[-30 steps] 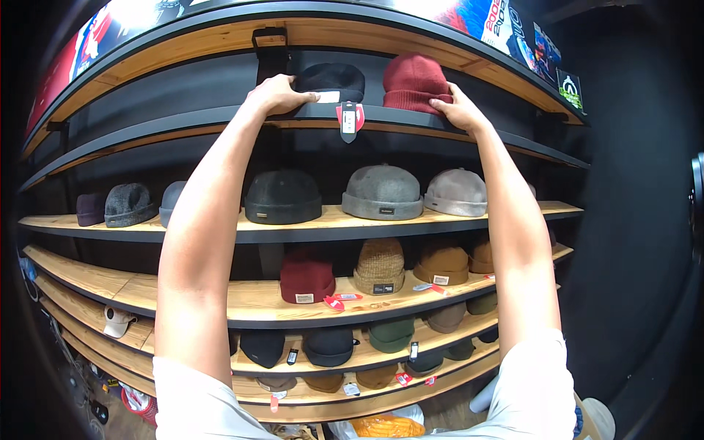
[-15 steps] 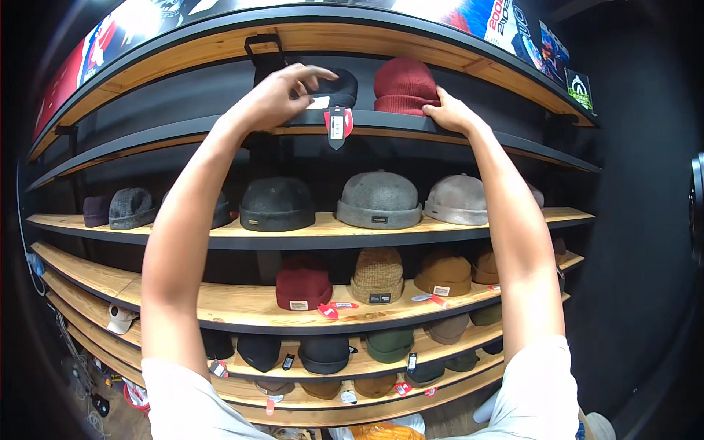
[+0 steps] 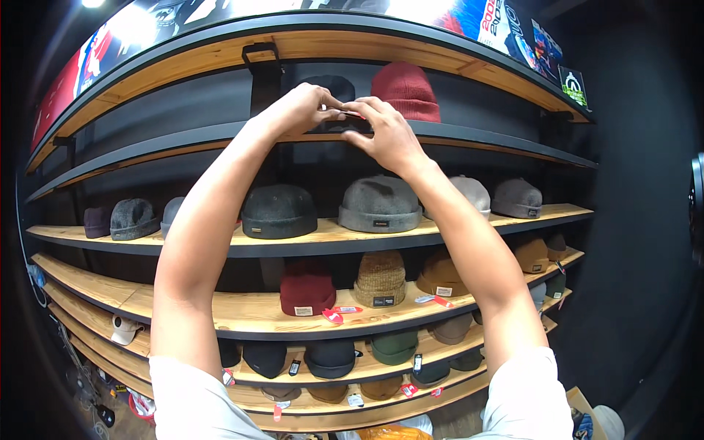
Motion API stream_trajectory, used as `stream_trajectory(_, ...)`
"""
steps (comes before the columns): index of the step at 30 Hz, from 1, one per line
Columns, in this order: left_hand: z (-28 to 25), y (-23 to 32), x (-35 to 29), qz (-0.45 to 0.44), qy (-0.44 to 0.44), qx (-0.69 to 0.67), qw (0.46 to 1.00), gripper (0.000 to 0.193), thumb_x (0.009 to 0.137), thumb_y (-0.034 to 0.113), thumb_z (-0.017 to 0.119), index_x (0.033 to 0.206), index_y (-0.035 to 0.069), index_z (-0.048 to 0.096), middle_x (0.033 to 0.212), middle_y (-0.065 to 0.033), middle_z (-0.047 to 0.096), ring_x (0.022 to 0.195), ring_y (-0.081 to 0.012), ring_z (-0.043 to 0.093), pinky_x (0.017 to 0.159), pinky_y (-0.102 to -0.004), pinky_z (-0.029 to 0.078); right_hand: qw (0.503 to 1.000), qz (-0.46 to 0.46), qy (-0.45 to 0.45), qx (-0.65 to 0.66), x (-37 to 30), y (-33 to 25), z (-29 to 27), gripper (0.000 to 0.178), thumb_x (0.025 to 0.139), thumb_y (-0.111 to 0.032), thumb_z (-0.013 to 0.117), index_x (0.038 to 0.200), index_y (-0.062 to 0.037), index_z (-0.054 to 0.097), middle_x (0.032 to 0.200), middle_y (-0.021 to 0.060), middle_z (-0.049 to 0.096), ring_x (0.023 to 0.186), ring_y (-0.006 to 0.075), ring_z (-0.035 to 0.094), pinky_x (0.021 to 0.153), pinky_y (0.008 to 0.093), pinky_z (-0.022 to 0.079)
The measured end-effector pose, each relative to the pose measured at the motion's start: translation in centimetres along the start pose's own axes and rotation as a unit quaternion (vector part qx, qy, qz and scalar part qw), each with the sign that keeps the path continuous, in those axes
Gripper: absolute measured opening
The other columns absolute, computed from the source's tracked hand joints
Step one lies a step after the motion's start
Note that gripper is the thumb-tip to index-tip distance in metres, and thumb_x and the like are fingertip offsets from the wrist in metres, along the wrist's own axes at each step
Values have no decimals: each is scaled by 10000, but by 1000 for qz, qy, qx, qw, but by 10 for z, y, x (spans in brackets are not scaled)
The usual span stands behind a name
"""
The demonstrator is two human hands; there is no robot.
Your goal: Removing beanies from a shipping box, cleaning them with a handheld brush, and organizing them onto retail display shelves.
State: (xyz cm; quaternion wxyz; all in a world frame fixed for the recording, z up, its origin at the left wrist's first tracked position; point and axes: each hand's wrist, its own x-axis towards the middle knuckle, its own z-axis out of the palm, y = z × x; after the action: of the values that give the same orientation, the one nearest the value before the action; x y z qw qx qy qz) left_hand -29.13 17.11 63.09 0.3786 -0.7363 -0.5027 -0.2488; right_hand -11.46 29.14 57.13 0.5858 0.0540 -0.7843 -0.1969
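Observation:
On the upper shelf sits a black beanie [image 3: 328, 86], its lower part hidden behind my hands. My left hand [image 3: 304, 110] is in front of it, thumb and fingers pinched on a dark hang tag [image 3: 355, 114] with a bit of red at its edge. The tag is turned nearly edge-on and mostly covered. My right hand [image 3: 390, 136] reaches in from the right, fingertips at the tag and thumb held apart below it. Just behind that hand stands a red ribbed beanie [image 3: 407, 92], touched by neither hand as far as I can see.
Below, a wooden shelf [image 3: 330, 246] carries several grey and dark brimless caps, such as a grey one [image 3: 379, 204]. Lower shelves hold a maroon beanie [image 3: 307, 286], a straw-coloured knit one [image 3: 379, 279] and more hats with tags. A dark wall [image 3: 638, 242] closes the right side.
My right hand has left the red beanie and moved left to the black beanie's tag. My left hand has shifted slightly right and down, and the hanging tag is now lifted between the hands.

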Motion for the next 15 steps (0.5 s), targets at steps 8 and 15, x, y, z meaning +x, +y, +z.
stream_trajectory(8, -24, -29, -1, -100, -35, 16, 994, 338, 821, 192, 779, 1145, 103, 738, 968, -135, 747, 858, -228, 706, 830, -335, 552, 998, 19, 50, 39, 13, 22, -5, 137, 926, -83, 617, 1040, -29, 672, 910, 186, 698, 852, 346, 694, 753, 381, 535)
stream_trajectory(15, -14, -44, 4, -53, -36, 27, 998, 287, 815, 183, 775, 1083, 81, 758, 966, -148, 720, 838, -267, 685, 780, -340, 543, 997, 53, -52, 16, 28, 20, -10, 179, 904, -126, 613, 1033, -57, 717, 949, 183, 710, 924, 361, 679, 849, 422, 533)
